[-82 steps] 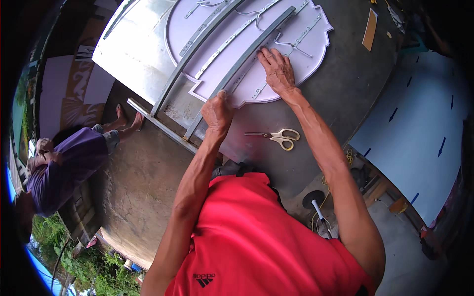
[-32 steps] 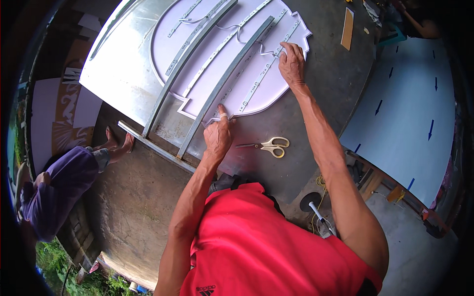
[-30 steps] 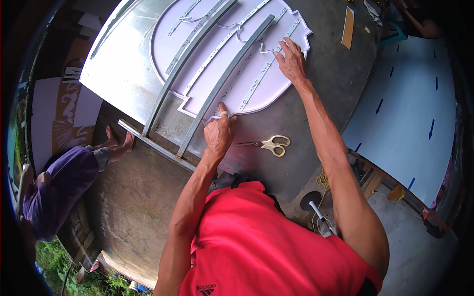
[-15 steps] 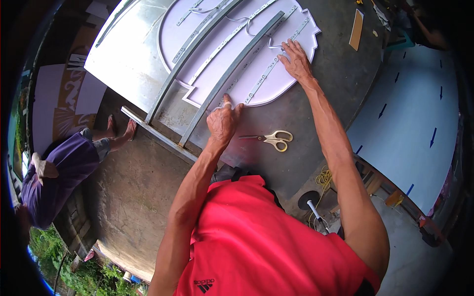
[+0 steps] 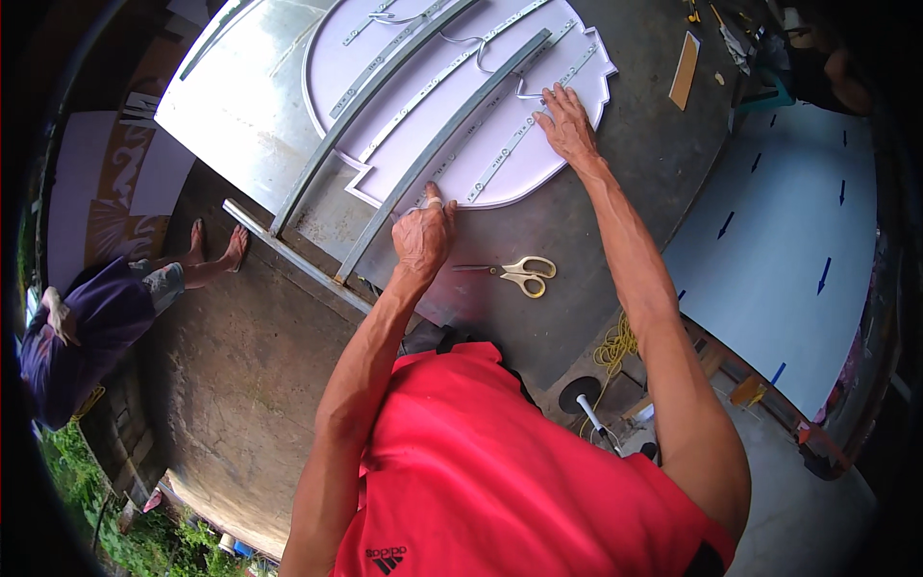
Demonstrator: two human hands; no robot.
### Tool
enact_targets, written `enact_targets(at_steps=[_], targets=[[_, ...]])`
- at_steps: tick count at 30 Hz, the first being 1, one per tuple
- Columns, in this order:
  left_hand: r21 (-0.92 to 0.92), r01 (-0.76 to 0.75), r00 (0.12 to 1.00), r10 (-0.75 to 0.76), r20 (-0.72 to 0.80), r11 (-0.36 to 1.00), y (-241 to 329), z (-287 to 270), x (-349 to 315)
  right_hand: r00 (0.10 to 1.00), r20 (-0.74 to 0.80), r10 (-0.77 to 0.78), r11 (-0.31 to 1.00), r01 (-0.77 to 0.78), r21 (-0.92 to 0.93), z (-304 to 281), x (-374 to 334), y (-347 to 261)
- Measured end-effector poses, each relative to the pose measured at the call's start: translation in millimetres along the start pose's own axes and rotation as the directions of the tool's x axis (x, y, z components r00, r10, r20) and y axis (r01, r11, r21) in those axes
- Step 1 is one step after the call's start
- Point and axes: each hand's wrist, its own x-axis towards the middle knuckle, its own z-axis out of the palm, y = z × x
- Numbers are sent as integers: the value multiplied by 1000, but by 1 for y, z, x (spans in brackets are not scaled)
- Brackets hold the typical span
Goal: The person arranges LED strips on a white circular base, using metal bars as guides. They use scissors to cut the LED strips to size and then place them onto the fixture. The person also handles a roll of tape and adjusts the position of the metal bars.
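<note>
A pale lilac panel (image 5: 538, 171) with a raised rim and a stepped edge lies on the dark work table. Rows of LED strips (image 5: 502, 162) run across it, joined by thin white wires (image 5: 481, 60). A grey metal frame (image 5: 447, 159) with two long bars rests over the panel. My left hand (image 5: 421, 236) touches the panel's near edge beside a bar, index finger stretched out, a white band around one finger. My right hand (image 5: 569, 130) lies on the panel's right part, fingers extended, by a wire and a strip. Cream-handled scissors (image 5: 529, 276) lie nearer me.
A shiny metal sheet (image 5: 245, 111) covers the table's left part. A tan strip (image 5: 686, 72) lies at far right. Beyond the table stands a light blue board (image 5: 769, 240) with dark arrows. A person in purple (image 5: 106, 308) is at left. Yellow cord (image 5: 615, 346) hangs below the right edge.
The whole view has shifted slightly, so things sit a little further left. My left thumb has moved in closer to the index finger. My right hand stays on the panel.
</note>
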Motion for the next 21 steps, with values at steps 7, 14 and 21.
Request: enact_targets(at_steps=[7,14,21], targets=[[28,5,997,-7,73,1000,1,-10,6,997,6,-78,996,78,38,-14,1,9],[48,29,999,-31,43,998,14,-21,12,999,-21,-38,999,38,-12,-17,-2,-3],[59,20,1000,-21,19,998,8,-13,11,998,-30,-47,996,45,-71,-14,-3,-4]])
